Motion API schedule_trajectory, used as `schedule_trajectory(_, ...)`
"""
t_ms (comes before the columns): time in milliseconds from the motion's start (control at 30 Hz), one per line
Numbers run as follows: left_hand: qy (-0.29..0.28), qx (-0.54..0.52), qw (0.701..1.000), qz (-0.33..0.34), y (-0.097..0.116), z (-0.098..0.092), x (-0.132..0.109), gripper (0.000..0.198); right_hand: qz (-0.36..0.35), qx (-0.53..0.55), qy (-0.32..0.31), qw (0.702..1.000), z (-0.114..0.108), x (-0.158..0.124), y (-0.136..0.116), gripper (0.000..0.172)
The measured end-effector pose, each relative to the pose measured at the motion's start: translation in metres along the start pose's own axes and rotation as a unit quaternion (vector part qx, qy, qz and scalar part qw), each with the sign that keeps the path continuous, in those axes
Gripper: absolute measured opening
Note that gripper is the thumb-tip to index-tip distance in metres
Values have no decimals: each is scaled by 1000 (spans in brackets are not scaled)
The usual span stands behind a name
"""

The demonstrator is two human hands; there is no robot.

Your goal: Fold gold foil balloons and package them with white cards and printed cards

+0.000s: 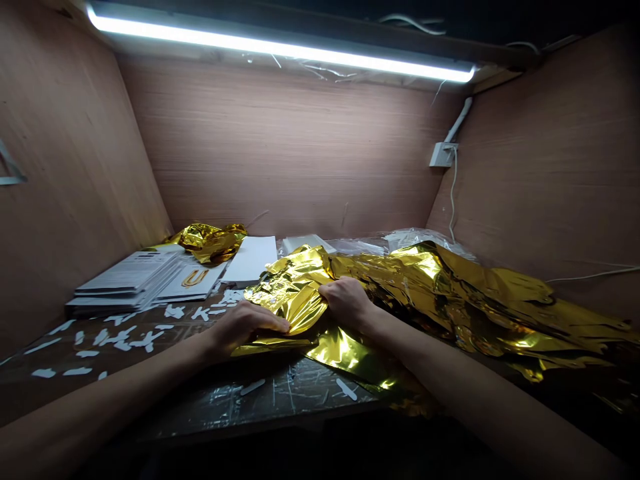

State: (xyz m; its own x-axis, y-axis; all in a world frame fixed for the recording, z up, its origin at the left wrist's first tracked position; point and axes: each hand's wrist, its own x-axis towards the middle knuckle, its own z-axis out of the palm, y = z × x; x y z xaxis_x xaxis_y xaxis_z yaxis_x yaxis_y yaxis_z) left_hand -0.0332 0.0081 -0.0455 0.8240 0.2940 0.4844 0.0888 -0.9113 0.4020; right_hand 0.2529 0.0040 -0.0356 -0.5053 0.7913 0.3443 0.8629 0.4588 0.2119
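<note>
Crumpled gold foil [420,287] spreads over the middle and right of the table, partly hanging over the front edge. My left hand [246,325] grips the near left edge of the foil, thumb on top and the other fingers mostly hidden. Close by on the right, my right hand [345,301] is closed in a fist on the same foil, which is pulled into creases between the two hands. White cut-out pieces [120,337] lie scattered on the table left of my left hand.
Stacks of printed sheets [125,273] stand at the left, with a gold ribbon-like loop [195,277] on one. Behind lie another gold foil bundle [210,241], a white card [251,259] and clear plastic bags [425,238]. Wooden walls [280,147] enclose the table under a tube light [280,48].
</note>
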Motion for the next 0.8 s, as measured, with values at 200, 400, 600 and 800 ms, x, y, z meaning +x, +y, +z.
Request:
schedule_trajectory(200, 7, 47, 998, -48, -3, 8, -1, 22, -32, 41, -58, 997, -35, -8, 12, 16)
schedule_trajectory(400, -4, 74, 996, -48, -12, 9, 0, 22, -75, 116, -36, 990, -84, -27, 36, 16)
schedule_trajectory(600, 3, 44, 999, 16, 8, 3, 2, 27, -91, 158, -62, 981, -79, -38, 30, 19)
schedule_trajectory(800, 78, 34, 996, 12, 13, 6, 4, 37, -108, 149, -139, 973, -76, -35, 5, 15)
